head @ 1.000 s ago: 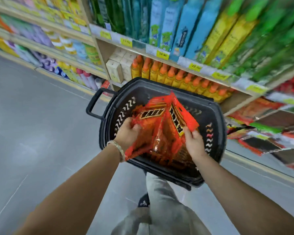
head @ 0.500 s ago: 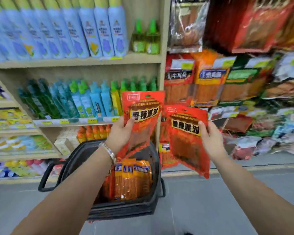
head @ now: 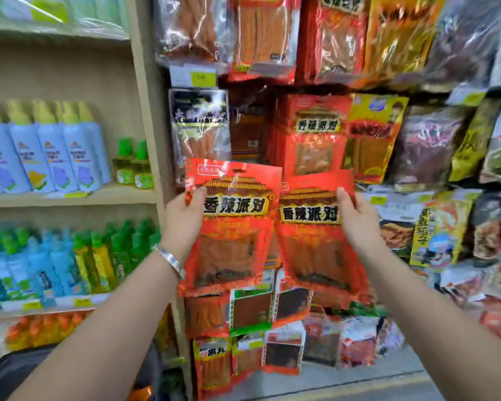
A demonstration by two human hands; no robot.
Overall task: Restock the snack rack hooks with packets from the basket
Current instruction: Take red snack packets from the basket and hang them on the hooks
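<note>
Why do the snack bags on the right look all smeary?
Head view: the dark foil snack packets at the right edge are blurred and streaked with white glare; the red plastic packets in the left hand and right hand look sharper, lettering readable.

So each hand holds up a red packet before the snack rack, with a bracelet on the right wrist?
No: the head view shows the bracelet on the left wrist. The left hand and right hand do each hold a red packet before the hanging snacks.
</note>
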